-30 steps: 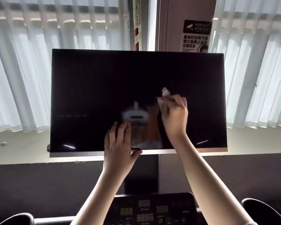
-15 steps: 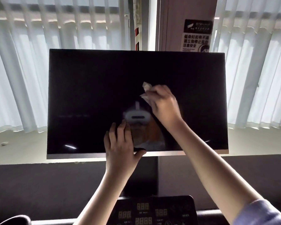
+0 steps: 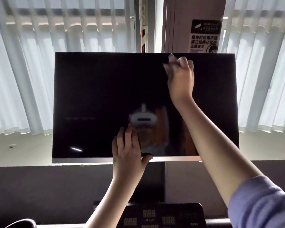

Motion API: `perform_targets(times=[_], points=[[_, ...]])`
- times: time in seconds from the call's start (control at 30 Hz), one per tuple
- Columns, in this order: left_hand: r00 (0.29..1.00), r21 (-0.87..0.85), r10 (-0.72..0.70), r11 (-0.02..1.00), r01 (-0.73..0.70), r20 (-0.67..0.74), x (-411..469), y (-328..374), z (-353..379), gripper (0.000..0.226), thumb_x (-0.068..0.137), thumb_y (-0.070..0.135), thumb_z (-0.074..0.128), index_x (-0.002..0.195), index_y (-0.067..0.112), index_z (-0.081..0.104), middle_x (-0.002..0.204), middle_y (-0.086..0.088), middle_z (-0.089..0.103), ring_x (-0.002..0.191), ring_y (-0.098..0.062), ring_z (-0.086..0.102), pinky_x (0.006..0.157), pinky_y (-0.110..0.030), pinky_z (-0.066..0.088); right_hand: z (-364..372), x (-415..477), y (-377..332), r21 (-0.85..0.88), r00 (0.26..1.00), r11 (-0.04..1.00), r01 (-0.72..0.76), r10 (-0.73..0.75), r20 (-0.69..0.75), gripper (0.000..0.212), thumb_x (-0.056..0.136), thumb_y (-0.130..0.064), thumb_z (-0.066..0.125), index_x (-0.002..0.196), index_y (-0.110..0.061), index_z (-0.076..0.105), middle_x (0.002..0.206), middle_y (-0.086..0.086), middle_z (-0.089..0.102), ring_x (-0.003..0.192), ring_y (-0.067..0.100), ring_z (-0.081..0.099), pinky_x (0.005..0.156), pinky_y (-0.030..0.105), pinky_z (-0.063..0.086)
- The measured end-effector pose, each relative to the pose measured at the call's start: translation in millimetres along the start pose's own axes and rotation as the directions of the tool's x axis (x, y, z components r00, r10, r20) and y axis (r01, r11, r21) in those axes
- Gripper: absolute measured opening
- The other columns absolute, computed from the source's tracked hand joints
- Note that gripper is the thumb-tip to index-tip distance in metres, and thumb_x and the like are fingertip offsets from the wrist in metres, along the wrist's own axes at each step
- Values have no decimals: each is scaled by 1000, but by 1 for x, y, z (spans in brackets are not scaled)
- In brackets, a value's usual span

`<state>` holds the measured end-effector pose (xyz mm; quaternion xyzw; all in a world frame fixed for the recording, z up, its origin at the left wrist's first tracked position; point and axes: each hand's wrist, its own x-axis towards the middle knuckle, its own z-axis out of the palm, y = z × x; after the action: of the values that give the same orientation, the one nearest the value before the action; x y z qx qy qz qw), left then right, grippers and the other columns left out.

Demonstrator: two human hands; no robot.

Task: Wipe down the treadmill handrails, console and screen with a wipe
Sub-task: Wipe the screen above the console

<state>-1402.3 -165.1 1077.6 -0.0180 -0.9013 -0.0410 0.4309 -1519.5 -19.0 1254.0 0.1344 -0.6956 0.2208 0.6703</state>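
R hand (image 3: 181, 79) is bunched round the wipe (image 3: 171, 57), pressing it on the screen (image 3: 97, 96) just under the top edge, right of centre. A corner of wipe pokes out above the knuckles. L hand (image 3: 127, 150) lies flat on the lower glass, fingers straight, thumb out along the bottom edge, holding nothing. Hands well apart. Wipe looks thin, limp & light, so best kept wadded in the fingers or it'll fold away. Screen is glossy & stiff, on one slim post, so prob. wobbly & easy to smear: light pressure, brace at the bottom rim. Console (image 3: 163, 216) sits below.
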Motion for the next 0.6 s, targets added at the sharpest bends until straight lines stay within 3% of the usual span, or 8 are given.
perform_targets(times=[0.1, 0.2, 0.33, 0.5, 0.53, 0.6], points=[[1000, -3, -5, 1000, 5, 6, 0, 1, -2, 104, 54, 53, 85, 132, -6, 49, 136, -14, 46, 125, -34, 38, 96, -54, 46, 13, 5, -19, 76, 994, 993, 90, -95, 61, 21, 88, -16, 68, 105, -3, 71, 91, 6, 61, 86, 24, 55, 59, 25, 49], [1000, -1, 5, 1000, -5, 4, -1, 1, -2, 103, 55, 52, 84, 132, -7, 49, 135, -15, 46, 125, -35, 40, 97, -55, 46, 14, 18, -14, 86, 952, 969, 233, -246, 185, 25, 89, -14, 68, 112, -6, 69, 98, 4, 62, 94, 23, 56, 64, 26, 50], [1000, 20, 10, 1000, -10, 3, -1, 0, -1, 102, 56, 54, 82, 132, -7, 50, 135, -16, 48, 124, -37, 46, 96, -54, 45, 15, 38, -1, -18, 994, 999, -39, 40, 103, 23, 97, -16, 57, 114, -7, 69, 112, 2, 61, 109, 16, 50, 76, 20, 48], [1000, 28, 20, 999, -20, -6, -1, 0, -1, 101, 58, 54, 81, 132, -7, 51, 135, -16, 49, 123, -39, 49, 96, -54, 45, 8, 27, -5, 92, 951, 980, 174, -192, 241, 23, 93, -21, 63, 108, -5, 71, 99, 4, 63, 101, 23, 54, 73, 30, 54], [1000, 28, 20, 999, -20, -3, -1, 0, -1, 101, 58, 54, 81, 132, -7, 51, 135, -16, 49, 123, -38, 48, 97, -54, 45, 3, 28, 2, 72, 953, 983, 170, -183, 243, 25, 95, -25, 61, 109, -6, 71, 101, 4, 63, 102, 23, 54, 73, 29, 52], [1000, 30, 17, 999, -17, 1, -1, 0, -1, 101, 58, 53, 82, 132, -7, 51, 136, -16, 49, 124, -38, 47, 97, -54, 45, -2, 33, 14, -5, 985, 1000, 22, -21, 174, 32, 98, -31, 54, 108, -6, 70, 106, 5, 62, 107, 22, 52, 74, 24, 46]])
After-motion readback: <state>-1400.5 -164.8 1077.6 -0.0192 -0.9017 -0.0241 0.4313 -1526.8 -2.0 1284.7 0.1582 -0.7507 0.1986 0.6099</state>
